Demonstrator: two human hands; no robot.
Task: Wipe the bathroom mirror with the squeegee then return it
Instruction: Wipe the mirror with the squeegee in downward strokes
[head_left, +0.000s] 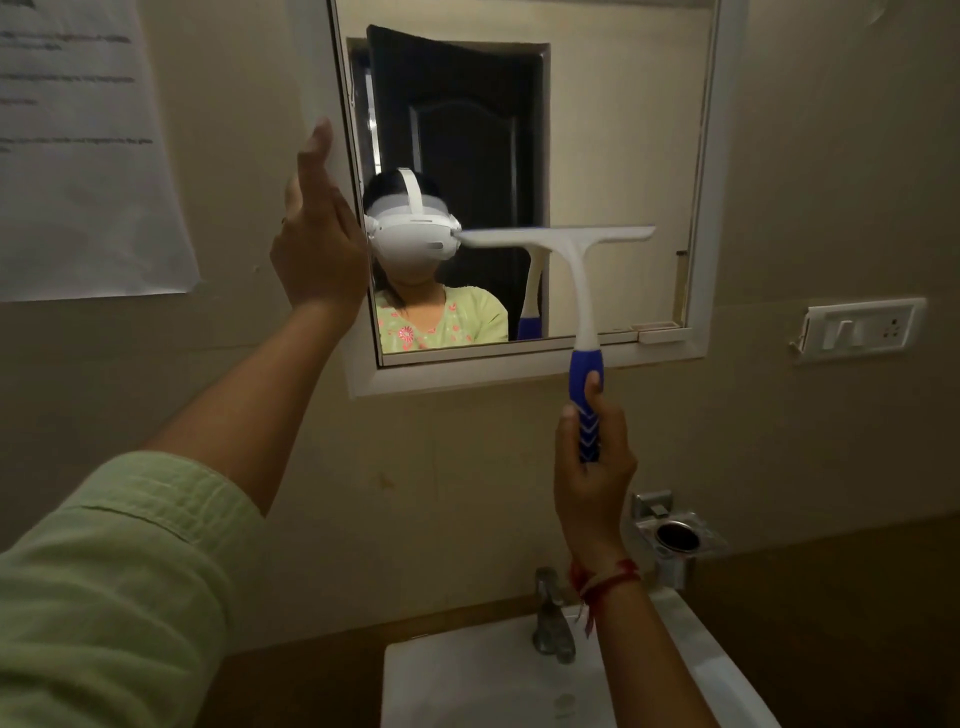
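Observation:
A white-framed mirror (613, 130) hangs on the beige wall. A white squeegee (566, 244) with a blue handle stands upright against the lower middle of the glass, its blade level. My right hand (592, 467) grips the blue handle below the mirror's bottom edge. My left hand (317, 228) is raised with straight fingers, resting on the mirror's left frame edge. The glass reflects a person in a green top with a white headset, and a dark door behind.
A white sink (467, 675) with a metal tap (553, 618) sits below. A metal holder (675, 535) is fixed to the wall right of my wrist. A switch plate (857, 327) is on the right wall, a paper notice (78, 145) on the left.

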